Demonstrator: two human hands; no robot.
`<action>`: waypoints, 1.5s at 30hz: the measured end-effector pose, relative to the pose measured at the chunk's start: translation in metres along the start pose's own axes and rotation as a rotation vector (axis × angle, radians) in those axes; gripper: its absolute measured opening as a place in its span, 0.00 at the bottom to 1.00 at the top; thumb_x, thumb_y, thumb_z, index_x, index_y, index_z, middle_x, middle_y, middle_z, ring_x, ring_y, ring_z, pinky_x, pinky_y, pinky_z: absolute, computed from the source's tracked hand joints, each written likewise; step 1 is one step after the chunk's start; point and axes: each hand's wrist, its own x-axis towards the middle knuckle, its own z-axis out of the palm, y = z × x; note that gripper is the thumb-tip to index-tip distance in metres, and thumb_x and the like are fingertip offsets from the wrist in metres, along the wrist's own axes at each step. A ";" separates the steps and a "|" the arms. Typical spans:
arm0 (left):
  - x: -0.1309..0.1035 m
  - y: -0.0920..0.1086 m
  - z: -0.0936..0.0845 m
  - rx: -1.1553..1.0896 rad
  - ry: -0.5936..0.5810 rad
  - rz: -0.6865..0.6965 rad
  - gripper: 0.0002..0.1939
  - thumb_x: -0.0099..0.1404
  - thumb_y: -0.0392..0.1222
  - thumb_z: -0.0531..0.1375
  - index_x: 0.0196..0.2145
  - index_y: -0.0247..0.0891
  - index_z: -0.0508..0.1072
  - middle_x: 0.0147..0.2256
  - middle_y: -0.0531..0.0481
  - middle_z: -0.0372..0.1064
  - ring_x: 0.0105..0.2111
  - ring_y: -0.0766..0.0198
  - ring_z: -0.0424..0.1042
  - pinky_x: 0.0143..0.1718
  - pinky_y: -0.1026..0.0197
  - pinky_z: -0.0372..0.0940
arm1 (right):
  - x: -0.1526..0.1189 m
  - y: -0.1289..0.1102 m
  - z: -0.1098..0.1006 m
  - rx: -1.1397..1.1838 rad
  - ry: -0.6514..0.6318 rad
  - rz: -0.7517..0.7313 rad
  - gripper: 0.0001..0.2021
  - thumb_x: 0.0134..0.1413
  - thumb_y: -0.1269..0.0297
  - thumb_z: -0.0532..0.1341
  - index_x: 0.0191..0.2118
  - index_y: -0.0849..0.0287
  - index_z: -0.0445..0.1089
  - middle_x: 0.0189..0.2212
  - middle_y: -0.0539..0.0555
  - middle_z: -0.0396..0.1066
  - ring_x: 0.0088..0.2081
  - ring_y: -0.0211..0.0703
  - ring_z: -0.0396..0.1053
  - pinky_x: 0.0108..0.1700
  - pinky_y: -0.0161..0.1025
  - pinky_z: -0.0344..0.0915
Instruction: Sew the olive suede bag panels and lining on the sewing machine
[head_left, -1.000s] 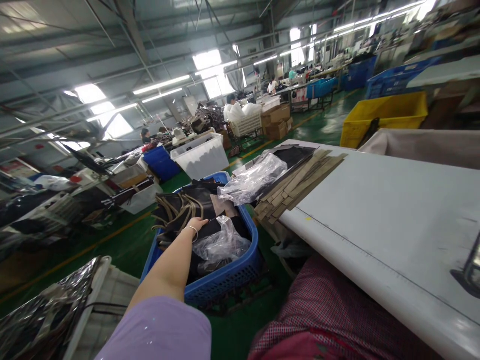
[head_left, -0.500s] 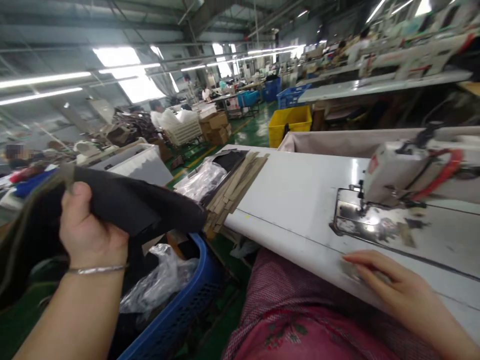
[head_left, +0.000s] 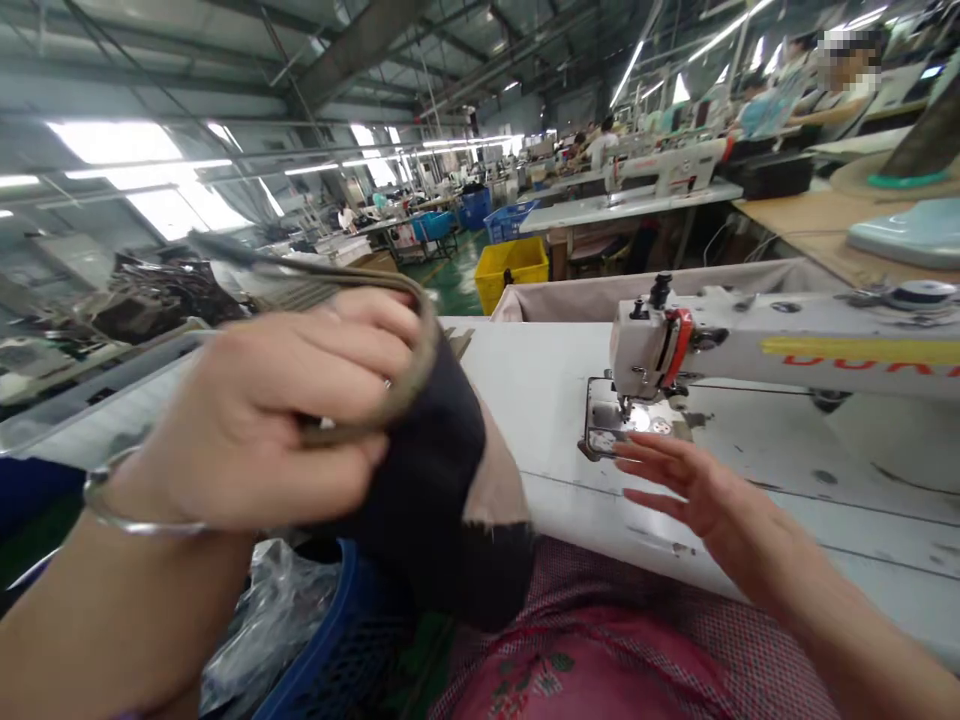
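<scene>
My left hand [head_left: 300,410] is closed around a dark fabric piece [head_left: 450,480] with an olive-brown bound edge and a beige patch on one side. The cloth hangs down from my fingers over the front edge of the sewing table [head_left: 517,380]. Fingers stretched out and apart, my right hand [head_left: 690,490] hovers over the table with nothing in it. Just beyond its fingertips is the metal plate of a white sewing machine [head_left: 645,350] with a red part on its head. The fabric hides part of the strips at the table's left end.
A blue basket [head_left: 322,640] holding clear plastic [head_left: 270,610] stands at the lower left. Behind the table are a beige fabric-lined bin [head_left: 645,295] and a yellow crate [head_left: 514,268]. Other people and machines are farther back, and a wooden table [head_left: 795,225] is at right.
My left hand has brought the fabric up and rightward, turning it over in front of the table. My right hand has risen and its fingers have spread. The view has swung right.
</scene>
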 end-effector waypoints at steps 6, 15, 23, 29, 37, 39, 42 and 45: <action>-0.039 -0.001 0.145 0.002 -0.653 0.089 0.15 0.61 0.57 0.62 0.36 0.44 0.75 0.39 0.50 0.74 0.45 0.56 0.72 0.48 0.57 0.68 | 0.001 0.018 0.056 0.446 -0.119 0.268 0.34 0.56 0.36 0.52 0.59 0.56 0.65 0.57 0.59 0.67 0.57 0.55 0.65 0.55 0.52 0.66; -0.056 -0.115 0.183 0.316 -0.266 -0.408 0.33 0.58 0.51 0.66 0.57 0.36 0.63 0.60 0.35 0.57 0.63 0.41 0.53 0.64 0.42 0.46 | -0.015 0.056 0.031 0.243 0.188 0.193 0.28 0.53 0.56 0.66 0.60 0.52 0.63 0.60 0.52 0.63 0.63 0.49 0.57 0.67 0.50 0.48; -0.056 -0.141 0.180 -0.012 -0.266 -0.605 0.36 0.55 0.47 0.68 0.59 0.41 0.60 0.53 0.43 0.68 0.52 0.55 0.69 0.57 0.53 0.62 | -0.025 0.066 0.027 0.511 0.463 0.216 0.29 0.52 0.58 0.67 0.60 0.48 0.63 0.55 0.51 0.70 0.57 0.52 0.66 0.60 0.51 0.64; -0.104 -0.113 0.171 -0.310 -0.375 -0.716 0.23 0.56 0.46 0.66 0.49 0.38 0.71 0.46 0.47 0.75 0.47 0.51 0.74 0.51 0.50 0.70 | -0.055 0.082 0.025 0.448 0.544 0.196 0.33 0.53 0.58 0.65 0.63 0.39 0.57 0.57 0.44 0.67 0.59 0.52 0.64 0.59 0.49 0.66; 0.008 -0.035 0.103 0.151 -0.227 -0.295 0.20 0.59 0.53 0.64 0.46 0.41 0.75 0.43 0.54 0.76 0.44 0.52 0.74 0.50 0.49 0.68 | -0.102 0.055 -0.003 0.462 0.442 0.121 0.28 0.60 0.53 0.52 0.66 0.42 0.54 0.60 0.54 0.63 0.58 0.63 0.63 0.53 0.63 0.68; 0.050 -0.034 0.119 0.206 -0.399 -0.128 0.19 0.61 0.52 0.63 0.48 0.43 0.73 0.44 0.56 0.74 0.45 0.54 0.73 0.51 0.50 0.66 | -0.111 0.053 -0.010 0.444 0.473 0.199 0.28 0.55 0.54 0.59 0.62 0.45 0.61 0.57 0.56 0.67 0.56 0.64 0.66 0.53 0.62 0.68; 0.070 -0.053 0.186 0.298 -0.570 -0.008 0.18 0.60 0.44 0.64 0.48 0.42 0.72 0.46 0.52 0.73 0.47 0.53 0.72 0.52 0.52 0.64 | -0.124 0.057 -0.020 0.238 0.395 0.342 0.24 0.47 0.55 0.67 0.53 0.49 0.73 0.51 0.57 0.72 0.52 0.64 0.69 0.56 0.60 0.64; 0.046 -0.083 0.260 0.292 -0.607 -0.005 0.22 0.56 0.39 0.67 0.48 0.40 0.71 0.43 0.46 0.74 0.45 0.51 0.72 0.49 0.53 0.66 | -0.141 0.068 -0.036 -0.021 0.190 0.409 0.21 0.40 0.56 0.71 0.45 0.50 0.78 0.49 0.56 0.74 0.53 0.66 0.68 0.58 0.59 0.61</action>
